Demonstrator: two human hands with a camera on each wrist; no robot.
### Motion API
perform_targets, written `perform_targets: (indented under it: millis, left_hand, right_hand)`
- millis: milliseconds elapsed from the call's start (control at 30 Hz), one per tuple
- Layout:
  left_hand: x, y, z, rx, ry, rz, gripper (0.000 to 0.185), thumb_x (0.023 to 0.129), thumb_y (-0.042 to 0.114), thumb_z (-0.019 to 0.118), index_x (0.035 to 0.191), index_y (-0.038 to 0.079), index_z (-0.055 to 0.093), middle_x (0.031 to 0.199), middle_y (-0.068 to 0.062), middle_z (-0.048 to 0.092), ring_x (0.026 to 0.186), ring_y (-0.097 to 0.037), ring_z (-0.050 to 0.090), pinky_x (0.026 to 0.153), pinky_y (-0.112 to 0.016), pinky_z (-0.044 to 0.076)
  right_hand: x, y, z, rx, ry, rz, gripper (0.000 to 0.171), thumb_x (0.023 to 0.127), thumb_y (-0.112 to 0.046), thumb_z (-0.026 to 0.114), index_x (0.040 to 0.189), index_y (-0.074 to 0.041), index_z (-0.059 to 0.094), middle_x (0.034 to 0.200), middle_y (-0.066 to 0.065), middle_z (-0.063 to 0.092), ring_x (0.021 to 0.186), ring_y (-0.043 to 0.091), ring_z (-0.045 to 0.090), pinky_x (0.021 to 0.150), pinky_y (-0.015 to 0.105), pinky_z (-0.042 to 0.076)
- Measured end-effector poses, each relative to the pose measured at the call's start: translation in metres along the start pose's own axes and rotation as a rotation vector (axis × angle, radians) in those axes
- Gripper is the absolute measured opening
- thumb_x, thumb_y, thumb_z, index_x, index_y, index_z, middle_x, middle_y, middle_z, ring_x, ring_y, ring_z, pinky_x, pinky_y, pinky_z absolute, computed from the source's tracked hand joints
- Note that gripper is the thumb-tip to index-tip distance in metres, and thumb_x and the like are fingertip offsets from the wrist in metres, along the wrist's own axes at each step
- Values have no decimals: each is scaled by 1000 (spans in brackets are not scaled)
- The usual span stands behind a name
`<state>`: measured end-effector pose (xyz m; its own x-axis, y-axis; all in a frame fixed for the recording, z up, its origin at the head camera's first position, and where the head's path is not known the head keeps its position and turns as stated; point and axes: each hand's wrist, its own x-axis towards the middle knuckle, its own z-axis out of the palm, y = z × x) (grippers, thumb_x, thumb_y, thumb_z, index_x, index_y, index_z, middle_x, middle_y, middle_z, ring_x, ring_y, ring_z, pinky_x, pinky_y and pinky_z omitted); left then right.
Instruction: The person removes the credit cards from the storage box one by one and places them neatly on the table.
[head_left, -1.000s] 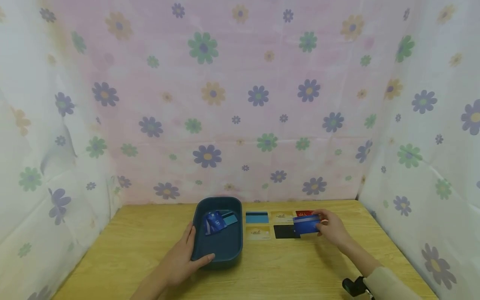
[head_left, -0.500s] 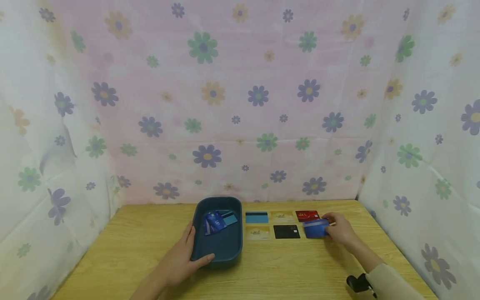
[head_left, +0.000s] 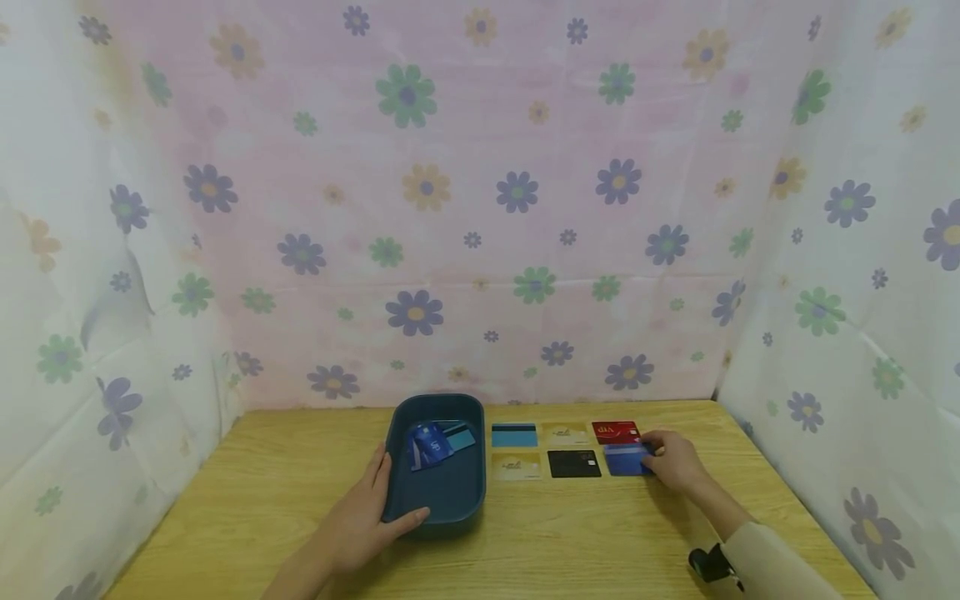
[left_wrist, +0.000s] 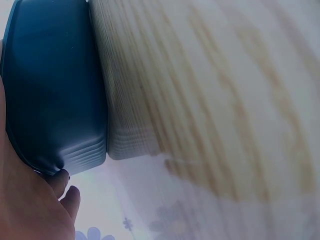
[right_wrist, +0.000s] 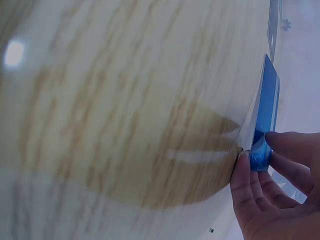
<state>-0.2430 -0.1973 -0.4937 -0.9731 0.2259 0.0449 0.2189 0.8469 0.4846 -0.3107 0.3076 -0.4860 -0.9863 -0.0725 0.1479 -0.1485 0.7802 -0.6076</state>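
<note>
A blue card (head_left: 624, 460) lies level with the black card (head_left: 574, 463) and just below the red VIP card (head_left: 615, 432). My right hand (head_left: 675, 463) pinches its right end between thumb and fingers. In the right wrist view, the same blue card (right_wrist: 267, 105) stands out edge-on, close over the tabletop. My left hand (head_left: 363, 517) grips a dark blue plastic bin (head_left: 442, 500), fingers along its left wall and thumb over the near rim. Inside the bin are a dark blue card (head_left: 431, 444) and a light blue card (head_left: 460, 437), overlapping.
Left of the black card lies a gold card (head_left: 516, 466). Behind it are a light blue striped card (head_left: 513, 434) and another gold card (head_left: 566, 433). All rest on the wooden table (head_left: 555, 542), enclosed by flowered cloth (head_left: 480, 208). A black strap piece (head_left: 708, 564) hangs by the right sleeve.
My right hand has carried the blue card rightward and lowered it beside the black card, uncovering the red and black cards. The left hand and bin have stayed put.
</note>
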Motion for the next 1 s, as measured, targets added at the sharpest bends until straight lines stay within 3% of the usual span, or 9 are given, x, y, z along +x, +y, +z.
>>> perform_targets:
  millis: [200,533,1000]
  left_hand:
    - [0,0,0,2,0,1,121,87,80,55,162,-3,9,171,-21,2,150,-47,24,114,-64,33]
    - [0,0,2,2,1,-14,121,86,81,55,162,-3,11,171,-20,1,151,-47,23,115,-65,32]
    - [0,0,1,-5,-6,-18,122,86,82,54,162,-2,10,171,-20,1,151,-47,23,114,-65,32]
  right_hand:
    - [1,-1,1,13,-33,20,33,86,4,70,118,14,66,103,25,70,87,29,64,73,44,54]
    - [3,-1,4,6,-39,27,33,85,4,71,115,16,66,112,33,67,101,42,65,84,55,55]
    - [4,-4,8,-30,-23,53,34,84,2,74,113,17,66,114,34,66,105,46,64,91,59,52]
